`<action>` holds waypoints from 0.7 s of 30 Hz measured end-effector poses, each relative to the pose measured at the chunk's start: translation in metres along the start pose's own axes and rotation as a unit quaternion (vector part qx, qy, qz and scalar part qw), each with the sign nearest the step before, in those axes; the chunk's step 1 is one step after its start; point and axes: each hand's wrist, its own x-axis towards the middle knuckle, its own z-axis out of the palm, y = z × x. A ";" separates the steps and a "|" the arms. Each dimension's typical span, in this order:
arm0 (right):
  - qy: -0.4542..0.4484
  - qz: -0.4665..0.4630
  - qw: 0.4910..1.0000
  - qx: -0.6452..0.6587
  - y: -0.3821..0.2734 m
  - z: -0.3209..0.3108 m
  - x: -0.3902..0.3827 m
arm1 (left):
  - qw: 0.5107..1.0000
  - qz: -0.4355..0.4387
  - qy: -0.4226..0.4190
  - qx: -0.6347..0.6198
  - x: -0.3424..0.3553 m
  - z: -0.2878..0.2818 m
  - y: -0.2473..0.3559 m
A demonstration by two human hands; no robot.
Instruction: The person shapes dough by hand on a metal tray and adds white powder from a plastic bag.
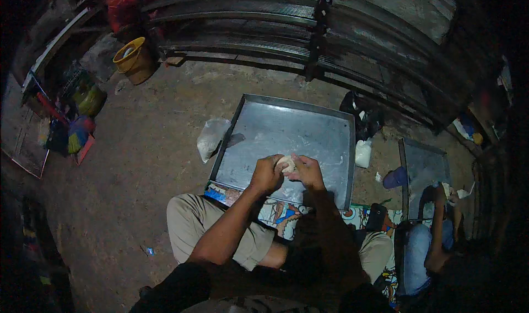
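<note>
My left hand (265, 173) and my right hand (307, 171) meet over a large square metal tray (286, 120), both closed round a pale lump of what looks like dough (286, 162). The fingers press on it from either side, so part of it is hidden. Streaks of white powder show on the tray's surface. The tray rests in front of my crossed legs, partly on a colourful patterned mat (280, 214).
Plastic bags (212, 137) lie either side of the tray; a black phone (376, 218) is on the mat. At right, another person's arm (439, 225) reaches over a second tray (410, 164). A yellow bucket (138, 68) and metal racks (231, 15) stand behind.
</note>
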 end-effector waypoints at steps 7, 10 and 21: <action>-0.149 0.061 0.963 0.217 -0.003 0.001 0.000 | 0.996 0.073 0.022 -0.050 -0.001 0.003 -0.016; -0.129 -0.010 0.975 0.180 0.010 -0.002 0.010 | 0.997 0.067 -0.013 -0.047 0.001 0.005 -0.015; 0.104 -0.176 0.951 -0.233 0.004 0.009 0.001 | 0.862 -0.144 -0.117 -0.472 0.003 0.017 -0.014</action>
